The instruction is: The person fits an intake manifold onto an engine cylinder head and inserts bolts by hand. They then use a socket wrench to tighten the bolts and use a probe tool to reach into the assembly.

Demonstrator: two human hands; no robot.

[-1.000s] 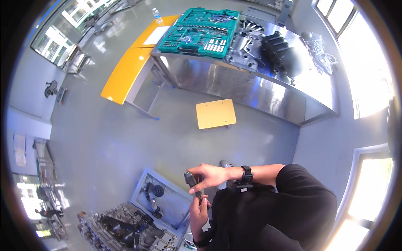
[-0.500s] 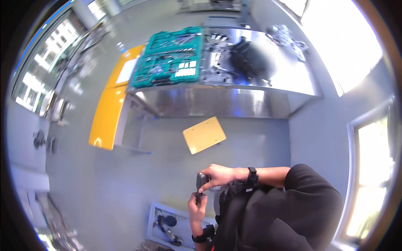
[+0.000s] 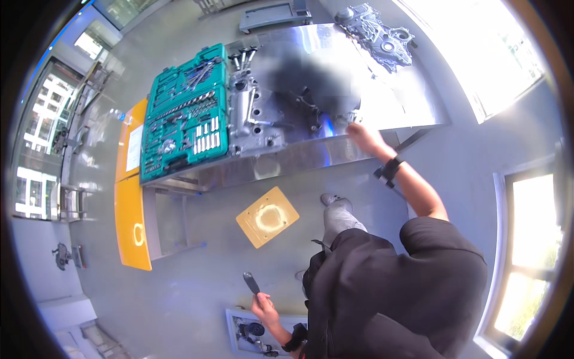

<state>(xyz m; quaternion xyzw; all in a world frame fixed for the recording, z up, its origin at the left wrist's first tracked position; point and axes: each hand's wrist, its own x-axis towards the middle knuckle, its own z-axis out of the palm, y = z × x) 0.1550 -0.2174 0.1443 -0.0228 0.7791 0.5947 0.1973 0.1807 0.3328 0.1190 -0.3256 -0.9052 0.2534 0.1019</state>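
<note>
My left hand (image 3: 265,309) is closed around a tool with a dark, rounded handle (image 3: 251,283), held low over the floor; the hand hides its other end. My right hand (image 3: 366,140) is stretched out to the front edge of the metal table (image 3: 412,113). Its fingers look bunched together beside a small metal part (image 3: 350,121); what they hold, if anything, cannot be made out. Behind that hand lies a dark engine assembly (image 3: 305,99), partly blurred. To its left is a grey metal cover (image 3: 244,113) with a wrench-like bar on it.
A green tool case (image 3: 194,107) lies spread on the table's left, next to a yellow cabinet (image 3: 133,224). A cast metal housing (image 3: 382,42) rests at the far right. On the floor stand a yellow stool (image 3: 267,217) and, near me, a grey cart (image 3: 234,335) with parts.
My right hand has left the dark tool and reached forward to the table edge. My left hand keeps the tool, a little lower and further left. The table now appears closer.
</note>
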